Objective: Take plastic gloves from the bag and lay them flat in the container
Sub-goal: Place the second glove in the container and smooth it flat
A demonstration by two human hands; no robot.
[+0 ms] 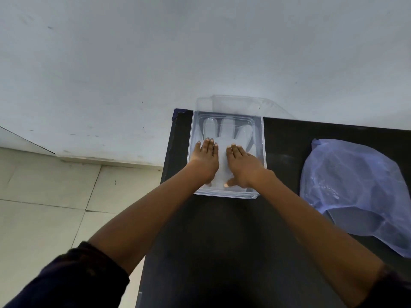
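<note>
Both hands lie flat, fingers spread in no grip: the left hand [205,157] and right hand [243,165] press palms down on one clear glove [226,132] inside the single container [191,138] at the desk's [222,241] far left corner. One blue bag [355,185] lies at the right edge, well apart.

Two bare forearms, dark sleeves [73,278] pushed up near the elbows, no jewellery visible
</note>
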